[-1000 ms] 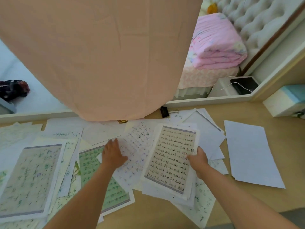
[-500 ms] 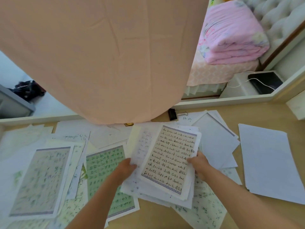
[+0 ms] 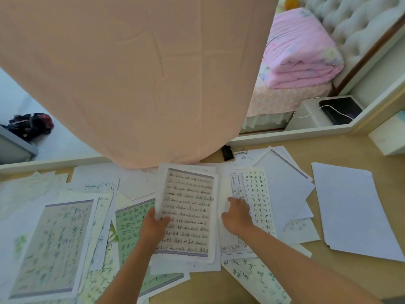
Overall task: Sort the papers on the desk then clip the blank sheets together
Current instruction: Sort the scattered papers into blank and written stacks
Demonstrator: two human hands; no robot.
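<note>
Pinches the written sheets [image 3: 188, 205] at their left edge with left hand [image 3: 156, 224]; about right hand [image 3: 237, 218] grip, cannot tell. Light, floppy, slippery: better to hold by edges.

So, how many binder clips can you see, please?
1: a black binder clip at the far edge of the desk, beside the peach cloth; the papers may hide others.

Written papers [image 3: 54, 244] scattered; blank sheets [image 3: 350, 207] (stacked) rt.

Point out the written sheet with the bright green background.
The green sheet just left of the left hand, partly under the held pages; the others are beige, pale or white.
</note>
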